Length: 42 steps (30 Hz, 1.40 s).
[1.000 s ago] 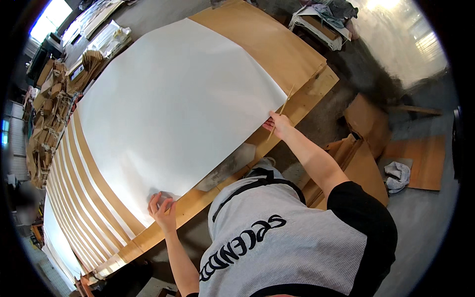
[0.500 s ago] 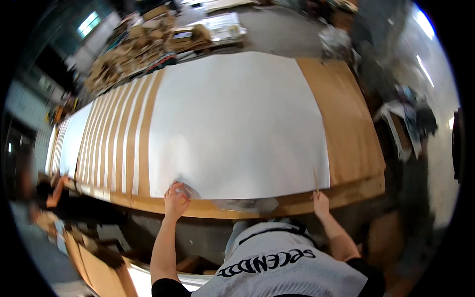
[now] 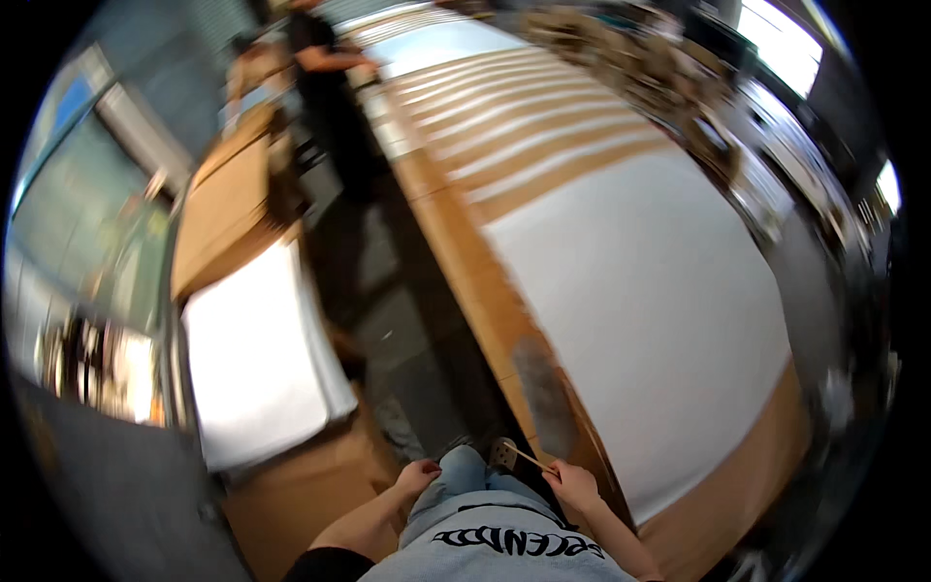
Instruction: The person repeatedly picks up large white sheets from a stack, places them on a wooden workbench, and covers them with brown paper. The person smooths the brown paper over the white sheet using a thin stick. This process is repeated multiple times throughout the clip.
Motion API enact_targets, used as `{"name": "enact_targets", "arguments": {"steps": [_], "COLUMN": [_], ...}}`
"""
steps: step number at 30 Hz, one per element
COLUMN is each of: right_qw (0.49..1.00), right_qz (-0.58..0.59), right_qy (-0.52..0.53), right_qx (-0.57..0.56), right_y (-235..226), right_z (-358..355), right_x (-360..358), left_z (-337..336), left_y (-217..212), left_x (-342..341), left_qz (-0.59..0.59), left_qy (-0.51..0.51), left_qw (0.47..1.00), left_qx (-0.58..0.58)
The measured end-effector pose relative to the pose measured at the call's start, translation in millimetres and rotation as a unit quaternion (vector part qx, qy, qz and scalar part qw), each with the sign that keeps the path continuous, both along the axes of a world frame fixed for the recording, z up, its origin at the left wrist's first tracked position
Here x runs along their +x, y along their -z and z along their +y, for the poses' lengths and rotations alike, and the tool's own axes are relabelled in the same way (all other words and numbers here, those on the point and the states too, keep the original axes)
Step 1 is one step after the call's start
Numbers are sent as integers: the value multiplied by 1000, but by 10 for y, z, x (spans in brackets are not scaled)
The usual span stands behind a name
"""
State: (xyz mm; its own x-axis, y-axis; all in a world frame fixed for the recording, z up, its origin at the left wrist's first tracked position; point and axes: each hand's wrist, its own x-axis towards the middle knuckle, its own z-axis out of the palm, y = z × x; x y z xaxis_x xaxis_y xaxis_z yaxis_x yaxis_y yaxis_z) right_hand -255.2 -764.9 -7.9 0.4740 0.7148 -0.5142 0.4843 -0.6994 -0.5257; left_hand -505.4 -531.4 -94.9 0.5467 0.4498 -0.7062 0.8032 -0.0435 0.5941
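Note:
My right hand (image 3: 574, 484) grips a thin, pale wooden stick (image 3: 529, 458) beside the near edge of the long table. The stick points left and away from me. My left hand (image 3: 418, 477) hangs near my left thigh with its fingers curled; what they hold, if anything, is hidden. To my right lies a large white sheet (image 3: 650, 320) on the table, over brown paper (image 3: 752, 475). Alternating brown and white strips (image 3: 543, 126) run across the table beyond it. A grey, see-through patch (image 3: 545, 393) lies along the table's edge.
Left of the walkway, a stack of white sheets (image 3: 257, 354) lies on brown board (image 3: 301, 504). Farther off stand stacked brown sheets (image 3: 228, 204). A person in dark clothes (image 3: 335, 97) stands by the table's far end. Cardboard piles (image 3: 621, 48) sit beyond the table.
My view has swung left, along the table and walkway. My left hand has come off the white sheet's edge and down by my leg. The stick is still in my right hand, away from the sheet.

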Motion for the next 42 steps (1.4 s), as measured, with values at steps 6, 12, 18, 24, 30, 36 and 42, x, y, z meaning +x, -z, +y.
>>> {"name": "enact_targets", "arguments": {"steps": [6, 12, 18, 24, 30, 36, 42], "right_qw": [969, 896, 805, 715, 595, 461, 373], "right_qz": [23, -28, 6, 111, 37, -34, -7], "right_qy": [-246, -443, -580, -680, -796, -880, -923], "right_qx": [-23, -8, 125, 120, 107, 109, 94], "right_y": [21, 86, 320, 421, 280, 619, 795], "right_z": [678, 993, 807, 277, 100, 93, -473], "right_x": [-268, -765, -1596, -2754, -3649, -4646, -6009], "left_z": [-1016, -2982, -5268, -6114, -6422, -6460, -6108], "left_y": [346, 605, 909, 559, 693, 790, 586], "left_x": [-1363, -1886, -1821, -1635, -1012, -86, 318], "left_qz": [39, 4, 28, -51, -152, -206, -149], "left_qy": [-356, -656, -791, -915, -954, -970, -973], "left_qw": [933, 739, 563, 347, 175, -31, -48], "left_qx": [7, -155, -237, -200, -192, -124, -170]}}
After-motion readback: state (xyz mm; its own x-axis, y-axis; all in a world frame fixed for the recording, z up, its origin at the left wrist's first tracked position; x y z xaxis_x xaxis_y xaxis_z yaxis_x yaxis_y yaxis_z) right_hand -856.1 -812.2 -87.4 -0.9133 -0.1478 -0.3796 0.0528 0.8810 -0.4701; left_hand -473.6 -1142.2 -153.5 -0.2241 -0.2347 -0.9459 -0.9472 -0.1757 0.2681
